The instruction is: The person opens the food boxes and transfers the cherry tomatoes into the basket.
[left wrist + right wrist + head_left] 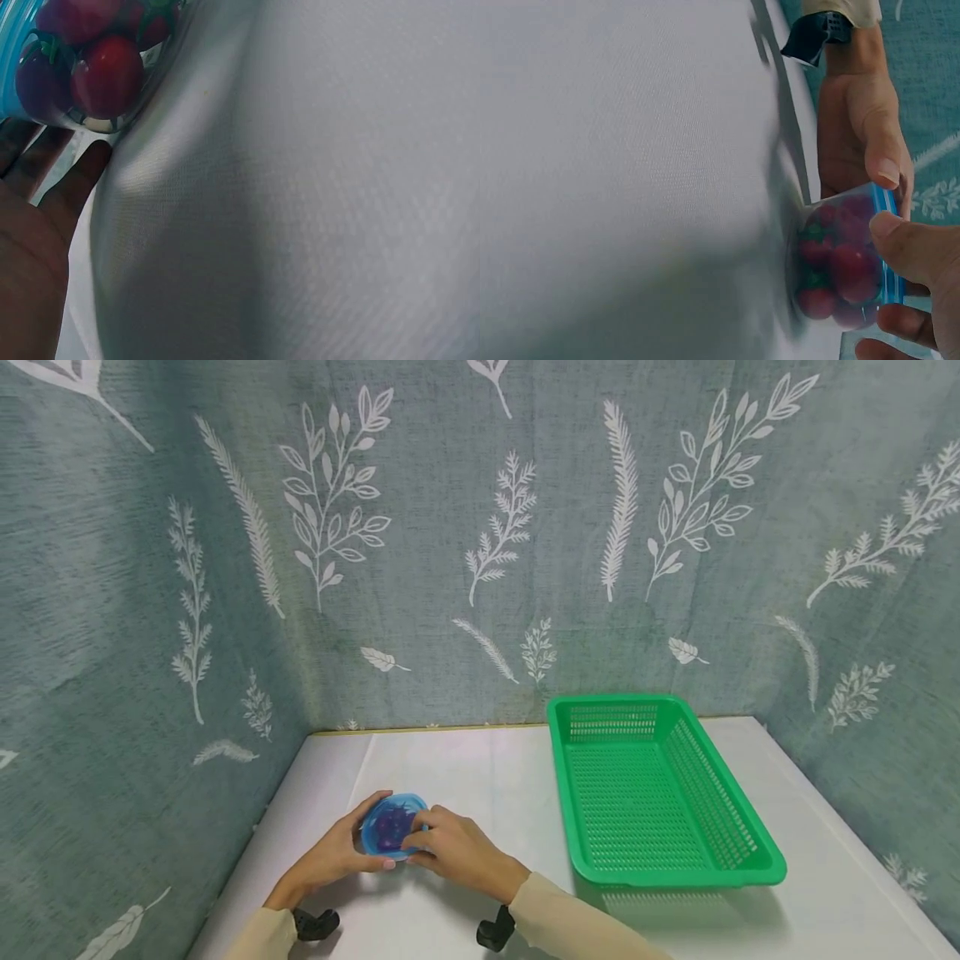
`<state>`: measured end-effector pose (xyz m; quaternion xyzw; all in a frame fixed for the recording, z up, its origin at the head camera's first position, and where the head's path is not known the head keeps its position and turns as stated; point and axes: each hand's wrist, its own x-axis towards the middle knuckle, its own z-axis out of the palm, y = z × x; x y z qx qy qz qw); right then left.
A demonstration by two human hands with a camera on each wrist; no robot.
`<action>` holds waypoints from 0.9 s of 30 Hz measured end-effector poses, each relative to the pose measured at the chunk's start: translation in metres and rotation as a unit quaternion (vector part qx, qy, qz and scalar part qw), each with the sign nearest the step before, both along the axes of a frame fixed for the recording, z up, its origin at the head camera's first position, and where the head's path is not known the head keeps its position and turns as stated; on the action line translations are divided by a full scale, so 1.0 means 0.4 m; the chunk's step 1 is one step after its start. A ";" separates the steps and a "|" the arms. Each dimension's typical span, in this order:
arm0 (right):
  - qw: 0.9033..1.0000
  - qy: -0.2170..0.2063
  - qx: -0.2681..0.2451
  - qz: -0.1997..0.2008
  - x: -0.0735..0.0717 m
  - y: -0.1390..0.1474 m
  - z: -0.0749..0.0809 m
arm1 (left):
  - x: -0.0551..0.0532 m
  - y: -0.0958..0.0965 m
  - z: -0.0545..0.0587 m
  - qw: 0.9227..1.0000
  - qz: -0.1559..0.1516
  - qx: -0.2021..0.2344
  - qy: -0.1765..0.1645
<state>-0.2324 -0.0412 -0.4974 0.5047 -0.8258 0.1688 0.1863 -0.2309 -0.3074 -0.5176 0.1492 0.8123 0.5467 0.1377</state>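
Although both hands close in on it, the container point(832, 206) can be identified: a clear tub with a blue lid point(892, 285), sited on the left part of the working area, over the white surface point(450, 756). Red fruit point(855, 271) with green stalks, apparently small tomatoes, shows through the wall. Whether the base bears fully on the surface cannot be confirmed.

The left hand point(330, 847) spans the tub from its left side, fingers at the far edge and thumb at the near edge, parted by the tub's breadth. This hold is judged a steadying one, set to stop the tub from turning or sliding. The right hand point(465, 847) works from the opposite side; its fingers are bent, with little gap, and grip the lid at its rim, thumb against the blue edge. Holding there rather than on the wall would put effort on the lid alone. Whether the lid is fully seated cannot be told.

Further out, a black fitting point(495, 931) hangs beneath the right wrist, near the pale sleeve point(577, 918). A green perforated basket point(630, 802) stands well apart to the right, presumably placed to avoid the forearms yet remain within reach. Leaf-patterned fabric point(435, 560) screens the area.
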 end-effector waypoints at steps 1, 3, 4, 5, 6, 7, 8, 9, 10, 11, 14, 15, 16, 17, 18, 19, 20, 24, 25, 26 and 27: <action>1.000 0.009 0.006 -0.001 -0.001 -0.001 -0.001 | 0.000 0.000 0.000 1.000 0.000 -0.001 0.000; 0.999 0.030 0.018 -0.002 -0.002 -0.004 -0.002 | -0.001 0.000 0.000 1.000 -0.005 -0.001 0.002; 0.999 0.042 0.021 -0.003 -0.002 -0.006 -0.001 | -0.002 -0.001 0.000 1.000 -0.007 0.000 0.004; 0.998 0.052 0.025 -0.004 -0.002 -0.009 -0.001 | -0.003 -0.001 0.000 1.000 -0.008 -0.001 0.006; 0.998 0.063 0.028 -0.005 -0.002 -0.011 0.000 | -0.003 -0.002 0.000 1.000 -0.010 0.000 0.006; 0.997 0.071 0.030 -0.006 -0.002 -0.013 0.001 | -0.003 -0.002 0.001 1.000 -0.010 0.000 0.006; 0.997 0.077 0.030 -0.005 -0.001 -0.014 0.002 | -0.003 -0.001 0.001 1.000 -0.011 0.001 0.006; 0.996 0.083 0.030 -0.004 0.000 -0.016 0.004 | -0.003 -0.001 0.002 1.000 -0.010 0.003 0.006; 0.996 0.088 0.030 -0.004 0.000 -0.017 0.004 | -0.003 -0.001 0.003 1.000 -0.009 0.004 0.006; 0.995 0.093 0.032 -0.004 0.001 -0.019 0.004 | -0.002 0.000 0.004 1.000 -0.007 0.003 0.004; 0.993 0.112 0.038 -0.007 0.002 -0.020 0.004 | 0.000 0.004 0.004 1.000 -0.003 0.004 0.001; 0.992 0.117 0.041 -0.009 0.002 -0.021 0.003 | 0.000 0.006 0.003 1.000 -0.001 0.004 0.000; 0.992 0.120 0.043 -0.010 0.003 -0.021 0.003 | 0.001 0.007 0.002 1.000 0.000 0.002 0.002; 0.991 0.123 0.046 -0.011 0.003 -0.022 0.002 | 0.002 0.008 0.001 1.000 0.001 0.002 0.001; 0.991 0.125 0.050 -0.013 0.004 -0.022 0.003 | 0.003 0.009 0.001 1.000 0.002 0.001 0.002; 0.991 0.124 0.053 -0.013 0.004 -0.023 0.003 | 0.004 0.009 0.000 1.000 0.001 0.001 0.002; 0.991 0.123 0.057 -0.012 0.004 -0.024 0.003 | 0.004 0.009 -0.001 1.000 0.001 -0.002 0.004; 0.990 0.123 0.070 -0.015 0.007 -0.029 0.006 | 0.004 0.005 0.000 1.000 -0.003 -0.009 0.011; 0.990 0.124 0.073 -0.016 0.007 -0.032 0.007 | 0.004 0.003 0.000 1.000 -0.003 -0.011 0.014; 0.989 0.125 0.076 -0.018 0.008 -0.035 0.009 | 0.003 0.001 0.001 1.000 -0.003 -0.014 0.017; 0.989 0.127 0.079 -0.020 0.008 -0.038 0.010 | 0.003 -0.002 0.001 1.000 -0.003 -0.014 0.017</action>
